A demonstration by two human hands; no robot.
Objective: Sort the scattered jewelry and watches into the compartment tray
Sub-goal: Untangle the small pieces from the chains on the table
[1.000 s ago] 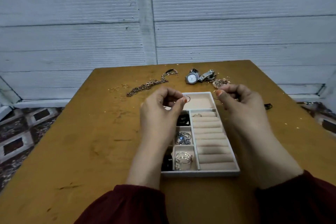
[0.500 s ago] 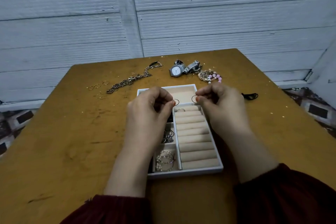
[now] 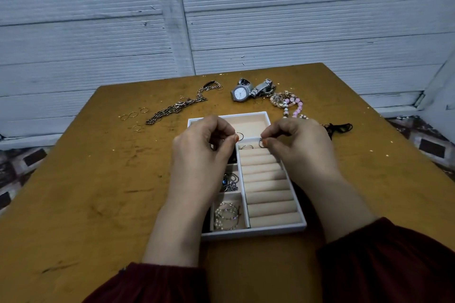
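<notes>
Now lower, right hand [image 3: 299, 145] pinching its ring [image 3: 261, 143] at the tray's [image 3: 253, 231] ring rolls, left hand [image 3: 202, 152] still pinching another ring [image 3: 239, 136].

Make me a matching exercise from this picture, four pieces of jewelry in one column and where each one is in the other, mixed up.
Things:
1. watch
2. chain necklace
3. pink bead bracelet
4. thin ring

Places:
A. pinched in the left hand over the tray
B. on the table, beyond the tray's far right corner
C. on the table, beyond the tray's far edge, face up
D. on the table, stretched out far left of the tray

Pairs: 1-C, 2-D, 3-B, 4-A
</notes>
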